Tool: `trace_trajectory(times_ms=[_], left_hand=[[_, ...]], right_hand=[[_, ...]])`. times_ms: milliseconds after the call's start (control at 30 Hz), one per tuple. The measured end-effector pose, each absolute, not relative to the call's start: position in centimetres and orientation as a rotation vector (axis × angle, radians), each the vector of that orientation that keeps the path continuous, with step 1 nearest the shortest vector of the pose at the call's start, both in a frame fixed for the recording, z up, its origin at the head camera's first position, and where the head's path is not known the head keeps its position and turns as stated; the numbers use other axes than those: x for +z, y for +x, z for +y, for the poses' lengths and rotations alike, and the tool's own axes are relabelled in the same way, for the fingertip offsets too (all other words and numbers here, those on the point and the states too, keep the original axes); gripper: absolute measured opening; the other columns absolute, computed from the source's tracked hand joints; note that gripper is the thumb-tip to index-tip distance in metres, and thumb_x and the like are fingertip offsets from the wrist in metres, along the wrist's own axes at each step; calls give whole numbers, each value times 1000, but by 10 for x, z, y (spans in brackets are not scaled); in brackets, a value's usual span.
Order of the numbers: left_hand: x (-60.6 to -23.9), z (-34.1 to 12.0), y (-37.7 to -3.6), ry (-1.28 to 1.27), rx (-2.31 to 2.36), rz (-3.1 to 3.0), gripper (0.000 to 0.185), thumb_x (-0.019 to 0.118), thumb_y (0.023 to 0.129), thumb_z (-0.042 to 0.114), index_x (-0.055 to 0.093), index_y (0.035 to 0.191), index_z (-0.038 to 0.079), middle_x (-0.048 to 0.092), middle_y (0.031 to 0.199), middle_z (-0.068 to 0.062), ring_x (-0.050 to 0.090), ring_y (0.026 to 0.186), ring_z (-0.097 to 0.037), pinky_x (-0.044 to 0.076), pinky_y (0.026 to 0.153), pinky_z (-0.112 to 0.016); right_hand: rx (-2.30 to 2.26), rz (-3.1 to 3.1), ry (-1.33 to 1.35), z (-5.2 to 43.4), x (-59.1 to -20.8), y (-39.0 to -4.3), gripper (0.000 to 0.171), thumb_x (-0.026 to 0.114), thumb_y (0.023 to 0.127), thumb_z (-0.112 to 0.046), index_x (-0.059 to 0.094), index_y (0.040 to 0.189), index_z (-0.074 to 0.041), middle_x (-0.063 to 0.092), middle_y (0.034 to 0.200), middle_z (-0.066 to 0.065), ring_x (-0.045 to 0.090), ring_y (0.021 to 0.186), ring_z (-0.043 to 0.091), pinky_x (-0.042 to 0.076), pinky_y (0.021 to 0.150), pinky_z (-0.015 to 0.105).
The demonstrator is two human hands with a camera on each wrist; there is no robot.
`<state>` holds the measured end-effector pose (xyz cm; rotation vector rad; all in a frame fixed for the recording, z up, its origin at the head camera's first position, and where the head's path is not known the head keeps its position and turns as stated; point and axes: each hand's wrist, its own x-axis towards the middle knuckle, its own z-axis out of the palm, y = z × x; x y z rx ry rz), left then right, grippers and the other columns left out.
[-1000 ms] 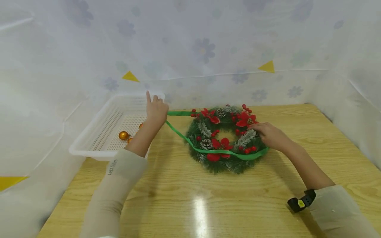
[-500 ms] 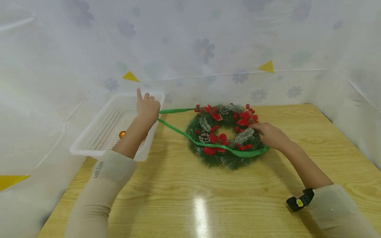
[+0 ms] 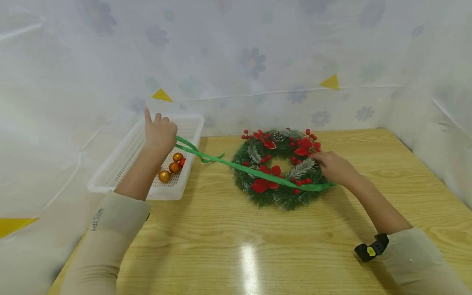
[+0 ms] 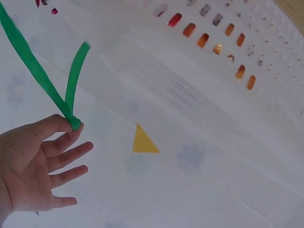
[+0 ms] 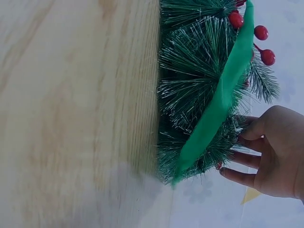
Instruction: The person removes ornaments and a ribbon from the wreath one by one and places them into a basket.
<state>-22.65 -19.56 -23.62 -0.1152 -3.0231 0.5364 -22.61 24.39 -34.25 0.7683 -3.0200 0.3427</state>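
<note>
Head view puts the green ribbon [image 3: 250,170] in the middle of the frame, stretched in a taut slanting line from upper left down to lower right across the front of the wreath [image 3: 280,168]. The left hand [image 3: 159,133], raised at left centre above the white basket [image 3: 110,176], pinches the ribbon between thumb and forefinger while the other fingers stay spread and nearly straight; the left wrist view shows this pinch at the fingertip, with a short free tail of ribbon [image 4: 76,76] rising beside the long strand. Held high and away like that, the ribbon judges as being drawn tight rather than laid slack, and a small loop sags near the basket's right wall.

At right centre the right hand [image 3: 333,168] rests on the wreath's right side, fingers curled into the needles, seemingly to pin the wreath down against the pull. In the right wrist view the ribbon [image 5: 218,104] wraps over the wreath's edge close to those fingers [image 5: 237,159]; whether they also grip it I cannot tell.

The wreath lies flat on the wooden table [image 3: 258,246], carrying red flowers, berries and pine cones. The basket holds three gold baubles [image 3: 170,167] and something small and red beside them, grouped near its right wall.
</note>
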Motion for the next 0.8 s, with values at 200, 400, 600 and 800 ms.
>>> trace_trajectory(times_ms=[200, 400, 600, 800], left_hand=[[-219, -202, -223, -120, 529, -2924, 16, 53, 88, 3, 58, 72, 3, 55, 99, -20, 31, 121, -42, -9, 103, -58], [-190, -201, -225, -167, 558, -2773, 19, 52, 89, 3, 61, 73, -1, 49, 121, -25, 20, 130, -40, -12, 103, -55], [-151, -206, -233, -136, 583, -2715, 18, 46, 91, 0, 61, 89, -9, 45, 123, -26, 12, 133, -39, -16, 102, -52], [-111, -232, -245, -78, 702, -2760, 29, 38, 94, 5, 53, 110, -13, 36, 128, -29, 4, 133, -41, -18, 101, -53]], right_hand=[[364, -3042, 712, 245, -340, -224, 33, 34, 95, 1, 52, 122, 9, 48, 122, 32, 41, 112, 50, 37, 88, 60], [353, -3060, 690, 244, -341, -225, 34, 33, 95, 0, 51, 123, 9, 45, 125, 32, 38, 114, 51, 34, 90, 62], [353, -3061, 680, 243, -343, -225, 35, 33, 95, 0, 51, 124, 9, 46, 125, 32, 38, 114, 51, 32, 92, 61], [352, -3044, 690, 241, -342, -225, 34, 34, 96, 0, 51, 124, 8, 48, 122, 32, 41, 111, 50, 34, 90, 61]])
